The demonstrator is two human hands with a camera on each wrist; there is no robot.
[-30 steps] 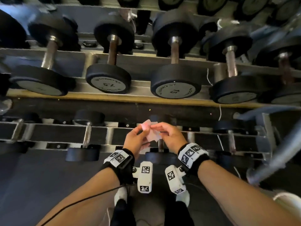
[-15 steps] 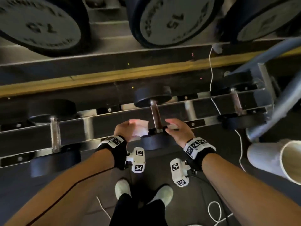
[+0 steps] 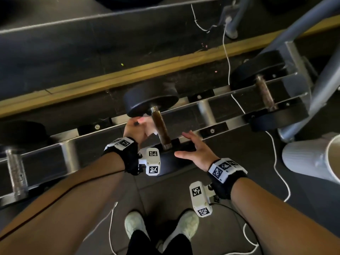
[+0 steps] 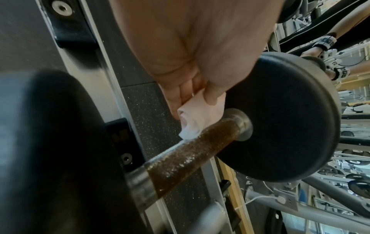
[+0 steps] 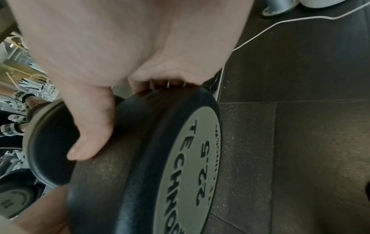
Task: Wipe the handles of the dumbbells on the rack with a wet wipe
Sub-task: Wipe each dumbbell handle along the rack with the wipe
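- A folded white wet wipe (image 4: 197,118) is pinched between the thumb and fingers of the left hand (image 3: 135,132), which is curled round it.
- The wipe is held against the far part of the brown, rusty-looking handle (image 3: 161,128) of a dumbbell (image 4: 280,126), just beside the metal collar at the far weight head.
- This dumbbell is laid across the two silver rails of the lower rack (image 3: 217,115), with one black head beyond the far rail and the other on the near side.
- The right hand (image 3: 196,153) is spread flat, fingers apart, on the near head (image 5: 160,158) of the same dumbbell; nothing is gripped by it.
- In the right wrist view, the thumb (image 5: 88,140) is seen laid over the inner edge of that head, whose grey end plate is marked "22.5".
- A second dumbbell (image 3: 265,92) is seated further right on the same rails, and a third handle (image 3: 15,173) is seen at the left edge.
- A white cable (image 3: 228,57) is draped down over the rack to the dark floor.
- Pale shoes (image 3: 136,225) are visible below, between the forearms.
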